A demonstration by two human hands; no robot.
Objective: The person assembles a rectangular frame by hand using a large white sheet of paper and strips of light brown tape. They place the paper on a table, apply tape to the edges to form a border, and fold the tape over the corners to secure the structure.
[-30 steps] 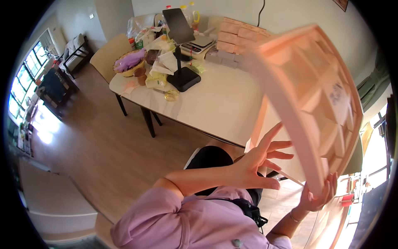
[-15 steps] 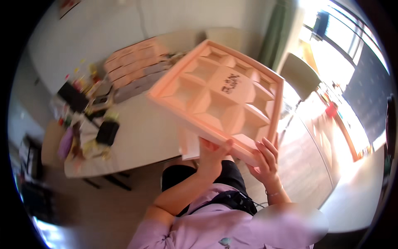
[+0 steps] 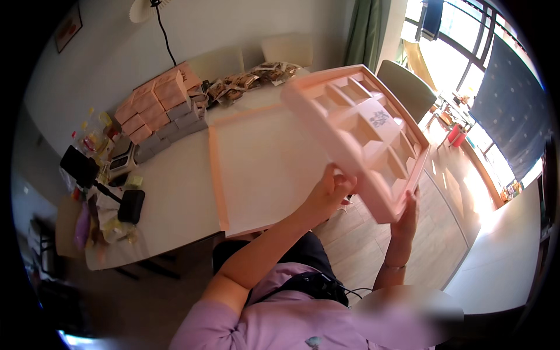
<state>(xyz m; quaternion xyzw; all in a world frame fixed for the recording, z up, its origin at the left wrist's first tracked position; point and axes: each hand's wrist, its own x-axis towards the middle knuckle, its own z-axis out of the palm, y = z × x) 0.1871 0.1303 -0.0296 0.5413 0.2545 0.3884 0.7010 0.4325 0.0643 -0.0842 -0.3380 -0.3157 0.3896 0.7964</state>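
A pink square box (image 3: 382, 195) with several compartments and dark lettering on its middle panel is lifted to the right of the table, tilted. Its compartments look empty. My left hand (image 3: 333, 189) is closed at the box's near left edge, thumb and fingers gripping the wall. My right hand (image 3: 406, 219) holds the near right corner; some fingers are hidden behind the box. On the table lies a large shallow white panel (image 3: 268, 169) with a pink rim, resembling a box lid, beneath and left of my left forearm.
Small pink and grey boxes (image 3: 154, 105) are stacked at the table's back left, with brown packets (image 3: 245, 81) beside them. A black phone-like device on a stand (image 3: 80, 166) and clutter fill the left end. Chairs (image 3: 408, 87) stand behind; a white surface (image 3: 496, 262) lies at right.
The pink box has moved right and tilted more steeply, with both hands still on it. The white panel on the table, mostly covered before, now shows widely.
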